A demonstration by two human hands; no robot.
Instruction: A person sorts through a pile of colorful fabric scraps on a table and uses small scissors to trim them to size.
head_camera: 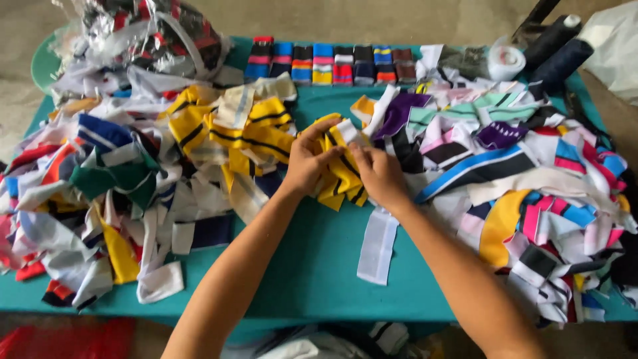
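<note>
The fingers of the left hand (307, 159) curl around a bundle of yellow and black striped fabric strips (342, 174), thumb pressed on top near a white end. The fingers of the right hand (379, 174) are closed on the same bundle from the other side, pinching its edge. The bundle sits between both hands, near the middle of the teal surface (312, 266).

Just below the right wrist lies a flat white strip (377, 244). A loose heap of yellow striped pieces (232, 129) crowds the left hand; beyond it spreads a tangled pile of red, green, blue and white scraps (93, 186). To the right, another pile (531, 179) of pink, purple, mint and blue bands reaches the surface's edge and is cut off there.

At the far edge stands a neat row of folded striped cuffs (325, 64), with a crinkled clear plastic bag of scraps (143, 33) at the far left. 2 dark thread cones (558, 50) lean at the far right, beside a white roll (506, 61). The pieces look like soft ribbed knit.
</note>
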